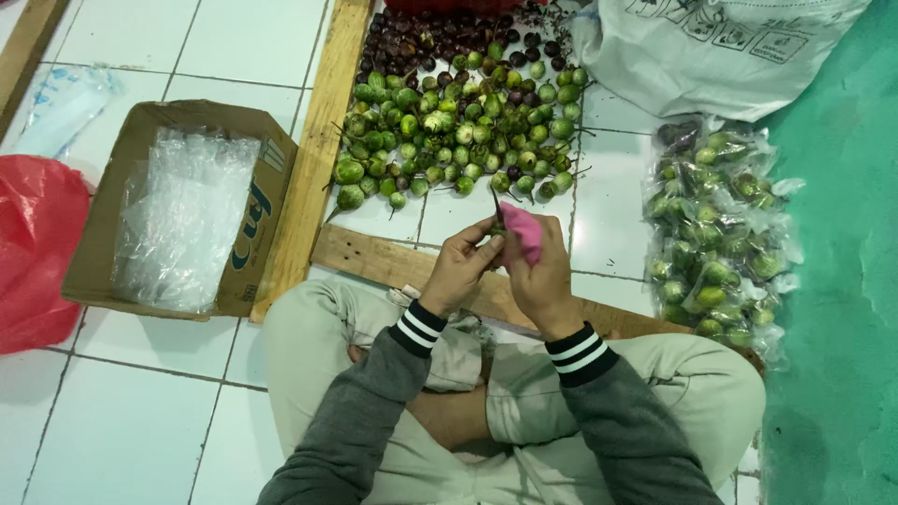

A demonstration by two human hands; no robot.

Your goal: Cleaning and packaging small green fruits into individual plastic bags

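I sit cross-legged on a white tiled floor. My left hand [460, 266] pinches a small green round eggplant [496, 224] by its stem end. My right hand [543, 271] holds a pink cloth [524, 229] pressed against that eggplant. Both hands meet just above a wooden plank [374, 257]. Beyond the plank lies a heap of green eggplants [458, 131], with dark purple ones [430, 37] farther back.
A cardboard box [112, 224] full of clear plastic bags [182, 215] stands at my left, beside a long wooden beam [313, 150]. Bagged green eggplants [716, 234] pile up at my right. A white sack [711, 51] lies far right, a red plastic bag [33, 248] far left.
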